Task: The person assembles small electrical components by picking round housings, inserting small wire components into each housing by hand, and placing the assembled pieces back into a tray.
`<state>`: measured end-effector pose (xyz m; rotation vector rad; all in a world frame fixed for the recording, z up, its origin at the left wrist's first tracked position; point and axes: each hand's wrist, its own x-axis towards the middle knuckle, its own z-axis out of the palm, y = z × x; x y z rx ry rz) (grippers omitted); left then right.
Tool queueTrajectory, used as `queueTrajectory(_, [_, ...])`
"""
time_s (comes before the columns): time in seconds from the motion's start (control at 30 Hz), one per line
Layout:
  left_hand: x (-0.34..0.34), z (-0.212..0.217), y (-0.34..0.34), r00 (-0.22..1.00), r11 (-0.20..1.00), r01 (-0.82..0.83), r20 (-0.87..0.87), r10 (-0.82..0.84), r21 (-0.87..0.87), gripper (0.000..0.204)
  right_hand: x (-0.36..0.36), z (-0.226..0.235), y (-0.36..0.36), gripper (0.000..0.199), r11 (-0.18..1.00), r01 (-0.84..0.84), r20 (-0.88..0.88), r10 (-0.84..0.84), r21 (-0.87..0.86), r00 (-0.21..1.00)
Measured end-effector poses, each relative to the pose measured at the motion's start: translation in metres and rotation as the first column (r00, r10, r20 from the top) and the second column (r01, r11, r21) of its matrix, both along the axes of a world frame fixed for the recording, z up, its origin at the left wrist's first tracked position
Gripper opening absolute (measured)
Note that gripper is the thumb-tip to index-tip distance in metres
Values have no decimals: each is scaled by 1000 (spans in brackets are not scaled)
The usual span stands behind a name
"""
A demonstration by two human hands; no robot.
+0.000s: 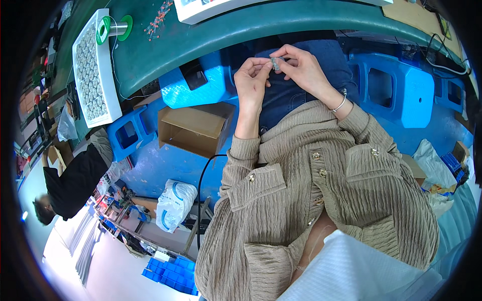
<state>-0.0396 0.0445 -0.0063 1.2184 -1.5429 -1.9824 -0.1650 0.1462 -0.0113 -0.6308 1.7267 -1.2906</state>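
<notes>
Above my lap, close to the near edge of the green table, both hands meet at a small grey-green part. My left hand pinches it between thumb and fingers from the left. From the other side, the thumb and forefinger of my right hand close on it too. Fingertips cover much of the part, so its exact kind is not clear. On the table's left lies a white tray filled with several round silvery pieces. Small red-orange components with thin leads lie loose nearby.
A green-ended wire spool touches the tray, its thin wire trailing off the table. Another white tray sits at the far edge. Blue stools and an open cardboard box stand below. Someone in black is at left.
</notes>
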Motion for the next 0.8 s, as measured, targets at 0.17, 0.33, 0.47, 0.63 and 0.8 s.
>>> queueTrajectory(0.17, [0,0,0,1000,1000,3,14,-3,-2,8,0,-1,0,15,1000,-6,-3,6,13,1000])
queueTrajectory(0.33, [-2,0,2,1000,1000,-9,25,9,6,8,-1,-2,1,14,1000,-5,-31,5,10,1000])
queueTrajectory(0.47, [-4,-1,5,999,999,-37,11,36,16,8,-1,-6,2,14,1000,-16,-51,17,19,999])
queueTrajectory(0.63, [-5,0,5,999,999,-48,-5,48,-5,3,-2,-6,2,15,999,-16,-43,17,31,999])
queueTrajectory(0.8, [-1,2,3,997,984,44,66,-33,-171,4,-5,-3,0,16,997,22,95,-15,-69,995])
